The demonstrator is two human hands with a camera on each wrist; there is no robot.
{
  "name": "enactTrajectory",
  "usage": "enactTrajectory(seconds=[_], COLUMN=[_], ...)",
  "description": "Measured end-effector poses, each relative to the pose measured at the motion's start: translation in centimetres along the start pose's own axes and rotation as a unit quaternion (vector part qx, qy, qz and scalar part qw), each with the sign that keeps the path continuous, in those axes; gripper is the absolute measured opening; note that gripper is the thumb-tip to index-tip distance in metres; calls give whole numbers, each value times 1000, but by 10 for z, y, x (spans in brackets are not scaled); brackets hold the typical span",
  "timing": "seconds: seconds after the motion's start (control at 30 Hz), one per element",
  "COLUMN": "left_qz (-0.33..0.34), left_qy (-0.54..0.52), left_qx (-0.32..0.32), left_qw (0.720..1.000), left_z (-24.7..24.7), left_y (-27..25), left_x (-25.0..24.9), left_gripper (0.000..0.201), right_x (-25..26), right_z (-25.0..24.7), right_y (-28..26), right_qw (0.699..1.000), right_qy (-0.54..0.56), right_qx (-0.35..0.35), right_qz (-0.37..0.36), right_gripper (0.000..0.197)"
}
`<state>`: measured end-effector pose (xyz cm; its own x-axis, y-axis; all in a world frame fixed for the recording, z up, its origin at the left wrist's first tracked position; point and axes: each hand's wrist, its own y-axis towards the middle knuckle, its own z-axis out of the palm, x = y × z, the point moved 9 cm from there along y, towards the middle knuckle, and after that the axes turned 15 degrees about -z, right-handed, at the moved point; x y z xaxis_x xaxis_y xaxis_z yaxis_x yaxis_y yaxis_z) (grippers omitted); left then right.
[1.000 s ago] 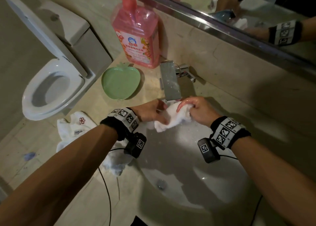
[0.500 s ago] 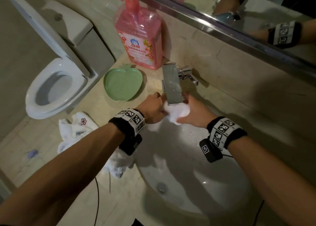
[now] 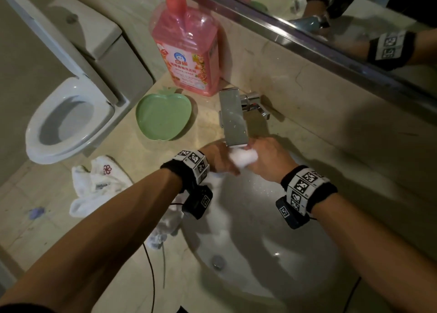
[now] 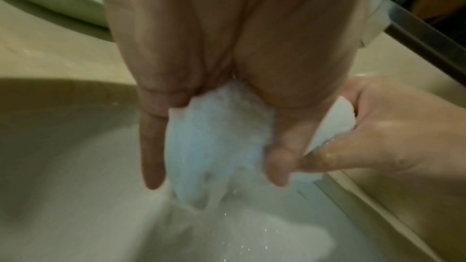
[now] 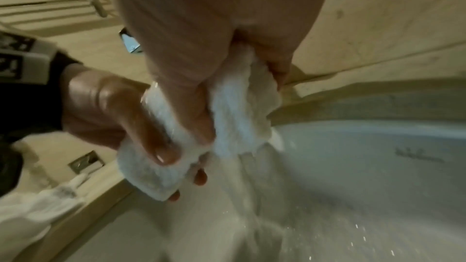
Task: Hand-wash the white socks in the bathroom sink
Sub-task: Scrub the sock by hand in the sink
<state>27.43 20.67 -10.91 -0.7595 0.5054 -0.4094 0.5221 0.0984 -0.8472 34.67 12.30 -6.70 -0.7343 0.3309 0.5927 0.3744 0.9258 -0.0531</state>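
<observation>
Head view first: since a second ago your hands have carried the bunched white sock (image 3: 243, 157) from just in front of the square chrome faucet (image 3: 233, 118) to right beneath its spout, at the back edge of the white oval sink basin (image 3: 307, 253), and the loose tail that trailed toward your left wrist is now gathered in. Your left hand (image 3: 218, 159) grasps one end, fingers beneath and thumb on top; your right hand (image 3: 267, 157) clenches the other end.

From the right wrist, the sock (image 5: 234, 119) is wet, fuzzy terry, wadded into two lumps, with water (image 5: 249, 196) streaming off it into the basin. From the left wrist, the sock (image 4: 214, 142) bulges out of your palm, dripping. Its long axis runs roughly from hand to hand, across the basin; heel and toe cannot be told apart in the wad.

On the beige stone counter (image 3: 118, 166), the other white socks (image 3: 101, 182) lie at the left edge, beside the green apple-shaped dish (image 3: 163, 116) and pink detergent bottle (image 3: 189, 50).
</observation>
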Motion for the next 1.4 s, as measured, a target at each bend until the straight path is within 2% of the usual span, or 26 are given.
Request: enactTrajectory(seconds=[0.03,0.07,0.1,0.17,0.2,0.23,0.3,0.33,0.4,0.5,0.57,0.63,0.73,0.77,0.87,1.0,1.03,1.13,1.17,1.23,1.3,1.33,1.4], left_qz=[56,82,69,73,71,71,49,29,-11,-57,-73,-67,-41,-33,-25,-19,-8,11,23,45,62,58,50], left_qy=[15,18,6,8,-2,-7,-40,-50,-56,-66,-49,26,79,61,132,183,172,129,111,0,-69,-71,-81], left_qx=[-32,-65,-90,-154,-172,-186,-197,-198,-211,-241,-254,-247,-226,-224,-209,-207,-203,-140,-123,-93,-112,-134,-178], left_qw=[998,994,993,985,982,980,978,979,976,967,963,966,970,972,969,961,964,982,986,995,989,987,979], left_z=[-1,-4,-5,-17,-21,-24,-29,-30,-31,-32,-32,-26,-19,-20,-17,-16,-16,-18,-21,-32,-47,-53,-63], left_y=[-3,-5,-6,-6,-6,-3,-5,-5,-4,-1,1,7,6,6,8,6,7,5,2,-8,-18,-22,-29], left_x=[-11,-18,-18,-16,-14,-14,-13,-11,-8,3,7,1,-14,-17,-21,-18,-17,-11,-11,-9,-4,1,15], left_gripper=[51,40,28,26,28,27,17,20,25,17,32,34,10,10,14,15,23,46,51,65,79,79,75], right_x=[-11,-20,-27,-33,-32,-29,-26,-26,-22,-14,-14,-16,-14,-12,-7,1,1,-13,-19,-29,-25,-20,-10], right_z=[6,13,20,31,36,38,35,34,36,41,39,40,46,45,45,48,46,40,43,49,53,55,56], right_y=[-5,-11,-15,-21,-21,-20,-11,-7,0,8,11,11,12,13,18,18,17,15,14,8,6,6,8], right_qw=[997,989,975,942,927,921,941,953,966,982,988,989,985,985,983,971,976,995,994,987,970,965,957], right_qy=[58,122,181,277,316,333,276,238,193,79,12,-28,-81,-97,-123,-177,-160,-41,-9,99,195,213,247], right_qx=[23,47,68,88,83,75,69,70,88,142,131,127,143,139,134,150,137,96,102,96,90,103,101], right_qz=[34,74,110,167,183,188,181,171,148,98,77,72,47,37,3,-54,-54,8,28,87,114,114,111], right_gripper=[46,57,74,102,101,87,54,47,46,41,38,36,11,10,7,17,16,16,22,53,81,85,77])
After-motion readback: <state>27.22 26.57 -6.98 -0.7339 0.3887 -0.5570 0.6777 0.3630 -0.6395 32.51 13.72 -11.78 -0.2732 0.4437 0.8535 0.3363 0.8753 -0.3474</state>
